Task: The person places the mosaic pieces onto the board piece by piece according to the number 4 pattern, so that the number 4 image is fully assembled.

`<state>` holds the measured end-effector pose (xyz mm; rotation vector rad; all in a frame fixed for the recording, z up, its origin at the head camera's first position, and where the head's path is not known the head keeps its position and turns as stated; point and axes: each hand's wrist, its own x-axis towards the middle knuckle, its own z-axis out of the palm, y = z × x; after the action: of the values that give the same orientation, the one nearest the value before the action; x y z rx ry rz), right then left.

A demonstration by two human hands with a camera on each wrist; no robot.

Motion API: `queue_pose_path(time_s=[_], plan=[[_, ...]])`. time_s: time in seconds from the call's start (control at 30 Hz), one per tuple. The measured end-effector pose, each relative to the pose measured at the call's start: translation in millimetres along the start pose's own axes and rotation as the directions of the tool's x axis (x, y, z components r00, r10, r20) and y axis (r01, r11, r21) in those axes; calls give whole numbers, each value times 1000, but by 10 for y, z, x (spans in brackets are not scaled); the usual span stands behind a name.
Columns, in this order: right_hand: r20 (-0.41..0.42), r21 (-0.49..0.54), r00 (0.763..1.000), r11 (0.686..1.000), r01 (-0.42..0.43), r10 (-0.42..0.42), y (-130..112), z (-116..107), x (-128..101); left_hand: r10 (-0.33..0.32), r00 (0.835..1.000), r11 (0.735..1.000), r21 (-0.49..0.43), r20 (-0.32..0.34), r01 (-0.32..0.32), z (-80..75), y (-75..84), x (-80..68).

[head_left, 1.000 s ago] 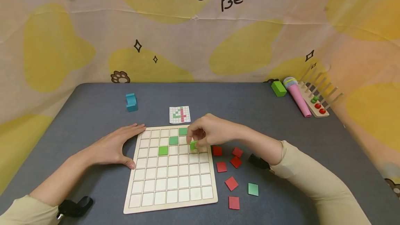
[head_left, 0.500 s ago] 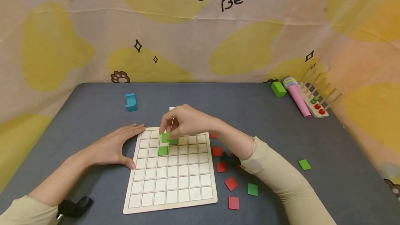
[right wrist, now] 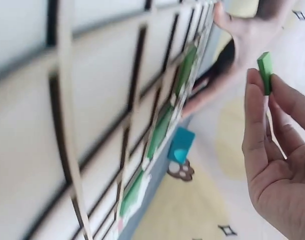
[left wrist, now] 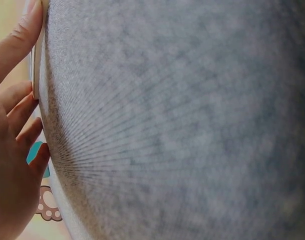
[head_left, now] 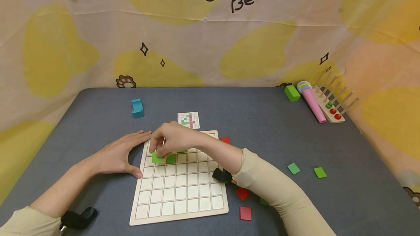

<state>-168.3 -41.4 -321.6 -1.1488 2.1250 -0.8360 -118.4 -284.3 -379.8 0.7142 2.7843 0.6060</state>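
Observation:
A white gridded board (head_left: 178,207) with a pale wooden rim lies on the dark table. My right hand (head_left: 175,137) pinches a green square tile (head_left: 156,157) between thumb and fingertips, above the board's left part. In the right wrist view that green tile is seen edge-on, apart from the grid. Just right of it, another green tile (head_left: 171,158) sits in a cell; a further one is mostly covered by my hand. My left hand (head_left: 119,154) rests at the board's left edge, thumb and fingers spread straight. In the left wrist view, its thumb (left wrist: 17,42) lies against the board's edge.
Beyond the board lies a small pattern card (head_left: 188,120). Red tiles (head_left: 245,213) and loose green tiles (head_left: 319,172) are scattered to the right. At the back stand a teal block (head_left: 137,108), a green block (head_left: 292,93), a pink toy microphone (head_left: 312,101) and a pegged wooden stand (head_left: 338,119).
My right hand has carried the pinched green tile leftward across the board, from its upper right part toward the left columns. The left hand has stayed at the board's edge.

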Motion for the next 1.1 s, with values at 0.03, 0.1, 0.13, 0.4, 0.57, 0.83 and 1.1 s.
queue_pose_path(time_s=[0.03,0.1,0.13,0.4,0.57,0.83,1.1], plan=[[12,-11,1000,1000,-11,11,-11,27,7,1,1000,1000,-2,1,-1,2,0,3],[33,-44,999,999,-25,26,-20,77,19,0,1000,1000,-1,2,0,5,-1,8],[40,-59,999,998,-26,28,-23,101,27,0,1000,1000,0,2,0,5,-2,7],[37,-194,999,981,-4,12,-26,209,64,1,1000,1000,3,-2,-1,6,8,3],[34,-223,999,974,-29,38,-18,257,71,4,1000,1000,5,-4,-4,15,9,-1],[32,-278,998,960,-43,54,-12,308,95,5,1000,1000,3,-6,-5,17,1,-6],[20,-336,998,941,-45,55,-19,350,113,13,1000,1000,9,-14,-13,28,-15,-3]])
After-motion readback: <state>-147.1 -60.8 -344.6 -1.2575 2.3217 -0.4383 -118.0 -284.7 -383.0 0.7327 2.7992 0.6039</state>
